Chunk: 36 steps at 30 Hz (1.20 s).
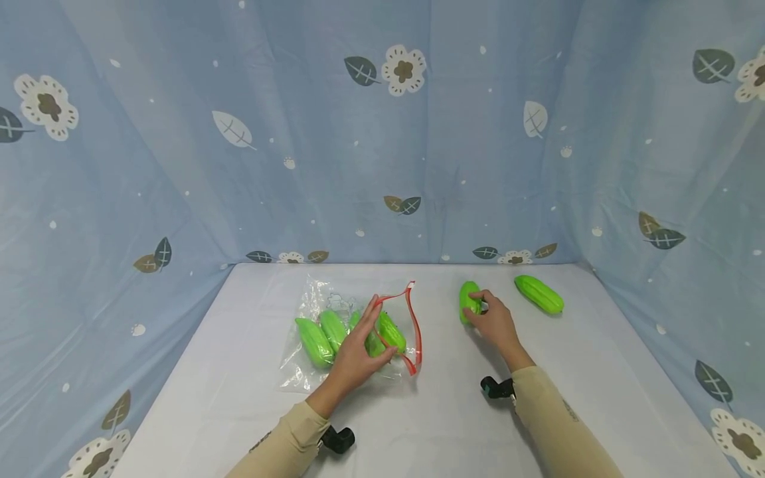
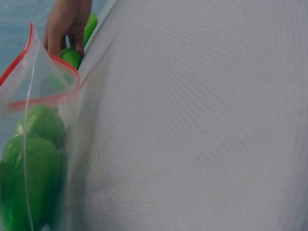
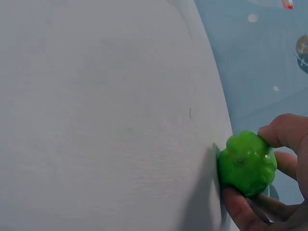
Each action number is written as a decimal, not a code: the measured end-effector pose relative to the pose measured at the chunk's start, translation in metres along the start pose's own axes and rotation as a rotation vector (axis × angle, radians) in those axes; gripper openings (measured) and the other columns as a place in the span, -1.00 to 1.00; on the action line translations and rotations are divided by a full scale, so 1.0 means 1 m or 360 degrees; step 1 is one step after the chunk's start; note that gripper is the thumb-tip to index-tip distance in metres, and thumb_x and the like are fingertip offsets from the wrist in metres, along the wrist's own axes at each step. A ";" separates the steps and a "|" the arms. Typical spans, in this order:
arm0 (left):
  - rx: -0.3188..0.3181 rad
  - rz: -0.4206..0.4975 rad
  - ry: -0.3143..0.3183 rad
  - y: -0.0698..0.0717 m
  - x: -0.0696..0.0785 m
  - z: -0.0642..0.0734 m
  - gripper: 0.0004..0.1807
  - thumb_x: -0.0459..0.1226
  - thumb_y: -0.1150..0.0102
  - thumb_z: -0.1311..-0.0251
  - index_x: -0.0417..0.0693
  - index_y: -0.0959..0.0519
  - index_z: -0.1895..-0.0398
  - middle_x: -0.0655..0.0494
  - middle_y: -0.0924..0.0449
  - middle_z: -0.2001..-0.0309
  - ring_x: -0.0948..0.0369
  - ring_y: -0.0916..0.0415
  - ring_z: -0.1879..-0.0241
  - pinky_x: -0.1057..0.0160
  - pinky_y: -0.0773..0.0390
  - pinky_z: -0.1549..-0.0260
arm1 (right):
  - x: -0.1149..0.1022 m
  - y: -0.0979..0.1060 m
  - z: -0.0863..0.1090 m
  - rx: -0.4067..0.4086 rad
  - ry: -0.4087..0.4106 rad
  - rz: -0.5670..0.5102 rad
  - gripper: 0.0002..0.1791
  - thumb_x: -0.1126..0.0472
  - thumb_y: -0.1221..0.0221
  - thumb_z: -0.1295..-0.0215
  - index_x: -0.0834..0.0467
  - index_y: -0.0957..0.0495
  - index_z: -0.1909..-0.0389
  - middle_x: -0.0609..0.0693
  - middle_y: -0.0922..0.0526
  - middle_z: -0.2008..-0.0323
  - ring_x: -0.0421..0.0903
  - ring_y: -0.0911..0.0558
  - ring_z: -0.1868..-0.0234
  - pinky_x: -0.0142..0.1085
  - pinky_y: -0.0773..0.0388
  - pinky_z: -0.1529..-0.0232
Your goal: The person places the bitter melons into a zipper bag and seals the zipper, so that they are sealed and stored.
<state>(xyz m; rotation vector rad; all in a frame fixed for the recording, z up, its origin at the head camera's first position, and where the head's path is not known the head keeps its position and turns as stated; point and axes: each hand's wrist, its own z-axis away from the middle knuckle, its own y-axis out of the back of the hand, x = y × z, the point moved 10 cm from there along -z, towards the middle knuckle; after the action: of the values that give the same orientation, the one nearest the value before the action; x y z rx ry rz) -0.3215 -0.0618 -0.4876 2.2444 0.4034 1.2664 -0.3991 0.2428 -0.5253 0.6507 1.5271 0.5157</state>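
Note:
A clear zip bag (image 1: pixel 305 292) with a red seal lies on the left of the table, with several bright green, ridged vegetables that look like bitter melons (image 1: pixel 315 342) inside. Its mouth faces right and gapes. My left hand (image 1: pixel 356 355) is at that mouth, fingers straight and thumb spread wide, touching the red rim; the left wrist view shows the bag (image 2: pixel 29 125) but not this hand. Farther right, my right hand (image 1: pixel 495 326) pinches a bitter melon (image 1: pixel 469 302) between thumb and fingers. Its lobed end (image 3: pixel 246 163) faces the right wrist camera.
Another bitter melon (image 1: pixel 539 294) lies at the back right of the white table (image 1: pixel 442 411). A blue curtain (image 1: pixel 323 146) with flowers and leaves hangs behind and along both sides. Black wrist cameras (image 1: pixel 497 388) stick out from both sleeves.

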 end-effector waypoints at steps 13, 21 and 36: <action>0.0009 -0.0019 0.0000 0.002 0.002 0.000 -0.01 -0.10 -0.46 -0.16 -0.10 -0.16 -0.60 0.22 0.04 -0.63 0.13 -0.09 -0.53 -0.06 -0.30 -0.39 | -0.007 -0.007 0.027 -0.0076 0.0062 -0.0023 -0.53 0.13 -0.30 -0.35 0.15 -0.50 -0.23 0.29 -0.52 -0.22 0.03 -0.61 0.18 -0.26 -0.55 0.34; 0.0014 -0.0032 -0.0012 0.002 0.003 0.001 -0.01 -0.09 -0.45 -0.16 -0.07 -0.15 -0.60 0.27 0.06 -0.63 0.11 -0.09 -0.53 -0.06 -0.30 -0.39 | -0.009 -0.011 0.044 -0.0102 0.0076 -0.0055 -0.55 0.16 -0.33 -0.31 0.12 -0.53 -0.20 0.25 -0.57 -0.12 0.00 -0.62 0.21 -0.27 -0.56 0.40; 0.0022 -0.0028 -0.0031 0.002 0.005 0.001 -0.01 -0.10 -0.46 -0.16 -0.10 -0.17 -0.59 0.21 0.03 -0.63 0.09 -0.10 -0.53 -0.08 -0.32 -0.38 | -0.016 -0.015 0.071 -0.0129 0.0066 -0.0077 -0.57 0.18 -0.37 -0.28 0.04 -0.60 -0.17 0.13 -0.71 0.17 -0.09 -0.61 0.33 -0.28 -0.55 0.47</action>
<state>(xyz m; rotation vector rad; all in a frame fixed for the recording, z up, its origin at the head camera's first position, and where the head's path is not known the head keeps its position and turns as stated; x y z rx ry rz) -0.3185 -0.0615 -0.4836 2.2578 0.4247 1.2359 -0.3292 0.2169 -0.5283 0.5420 1.5491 0.5541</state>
